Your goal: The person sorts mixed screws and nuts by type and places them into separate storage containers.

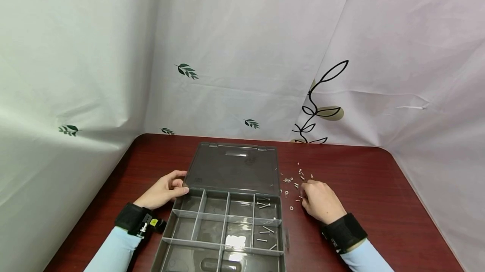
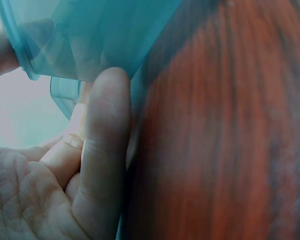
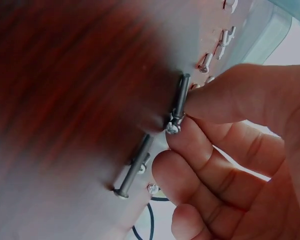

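Note:
A grey translucent compartment box (image 1: 223, 244) lies on the table with its lid (image 1: 235, 166) laid back. My left hand (image 1: 163, 190) holds the box by its left side near the hinge; in the left wrist view the thumb (image 2: 107, 115) presses its wall, and the other fingers are partly hidden behind it. My right hand (image 1: 320, 200) is at the table right of the box, fingers curled. In the right wrist view its thumb and index finger pinch a screw (image 3: 180, 97) at their tips. Another long screw (image 3: 132, 167) lies just beyond the fingertips.
Several screws (image 1: 267, 230) lie in the right-hand compartments. Small screws and ring-shaped pieces (image 1: 291, 208) are scattered on the red-brown table (image 1: 363, 179) between the box and my right hand. A white patterned cloth (image 1: 242, 53) hangs behind the table.

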Tool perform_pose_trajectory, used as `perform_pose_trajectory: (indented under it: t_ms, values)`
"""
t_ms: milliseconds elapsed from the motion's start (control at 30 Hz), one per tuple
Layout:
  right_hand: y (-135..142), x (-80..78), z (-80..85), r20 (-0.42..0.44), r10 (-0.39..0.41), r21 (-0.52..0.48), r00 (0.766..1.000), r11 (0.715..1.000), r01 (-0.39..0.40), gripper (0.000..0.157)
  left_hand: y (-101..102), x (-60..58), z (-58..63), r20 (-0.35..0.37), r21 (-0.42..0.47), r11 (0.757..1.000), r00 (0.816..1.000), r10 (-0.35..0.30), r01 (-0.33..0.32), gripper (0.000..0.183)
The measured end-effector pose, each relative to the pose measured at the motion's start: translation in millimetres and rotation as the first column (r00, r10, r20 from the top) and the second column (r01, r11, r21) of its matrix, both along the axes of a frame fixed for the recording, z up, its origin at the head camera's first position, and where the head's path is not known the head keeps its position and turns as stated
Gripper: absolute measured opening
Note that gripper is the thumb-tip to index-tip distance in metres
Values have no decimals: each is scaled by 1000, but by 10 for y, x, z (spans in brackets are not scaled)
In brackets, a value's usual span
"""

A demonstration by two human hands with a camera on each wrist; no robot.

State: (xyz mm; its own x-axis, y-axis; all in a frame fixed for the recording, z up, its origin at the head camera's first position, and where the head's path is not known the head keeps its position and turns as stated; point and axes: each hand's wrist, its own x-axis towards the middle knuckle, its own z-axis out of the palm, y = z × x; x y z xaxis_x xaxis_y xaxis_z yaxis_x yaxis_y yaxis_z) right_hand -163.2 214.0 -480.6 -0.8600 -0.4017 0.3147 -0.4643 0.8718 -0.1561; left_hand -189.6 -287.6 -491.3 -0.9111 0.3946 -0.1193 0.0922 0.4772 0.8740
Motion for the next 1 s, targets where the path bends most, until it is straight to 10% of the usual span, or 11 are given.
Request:
perform_pose_trajectory:
  t_ms: [633,1000]
  values:
    - [-1,37,142,54,-24,-88,998,996,29,24,-14,-7,-2,-4,20,1000,1000,-22,22,72]
    - [-313,313,454,-87,245,-234,966,937,-259,35,-4,-2,-1,-2,15,1000,1000,-14,14,73]
